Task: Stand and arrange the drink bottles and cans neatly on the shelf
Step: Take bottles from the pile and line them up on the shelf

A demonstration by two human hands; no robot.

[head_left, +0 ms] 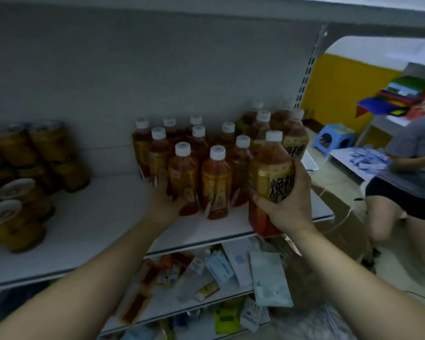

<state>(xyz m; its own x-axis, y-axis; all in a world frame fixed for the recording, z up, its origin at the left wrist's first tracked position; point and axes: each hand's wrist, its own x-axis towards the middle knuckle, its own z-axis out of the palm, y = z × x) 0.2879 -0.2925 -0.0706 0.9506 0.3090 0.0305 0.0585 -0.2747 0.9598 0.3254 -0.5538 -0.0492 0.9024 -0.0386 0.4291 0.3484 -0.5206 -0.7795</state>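
Observation:
My right hand (286,204) grips a large tea bottle (270,173) with a white cap and gold label, held upright at the right front edge of the white shelf (103,222). My left hand (166,201) reaches to the base of a small front-row tea bottle (183,177); its fingers are hidden behind that bottle, so the hold is unclear. Several small tea bottles (216,182) stand in rows behind, and larger ones (295,133) stand at the back right. Stacked gold cans (22,173) fill the shelf's left end.
A lower shelf (206,300) carries scattered packets and small boxes. Right of the shelf unit are cardboard boxes (339,217), a blue stool (334,138) and a crouching person (412,173). The upper shelf (231,11) hangs overhead.

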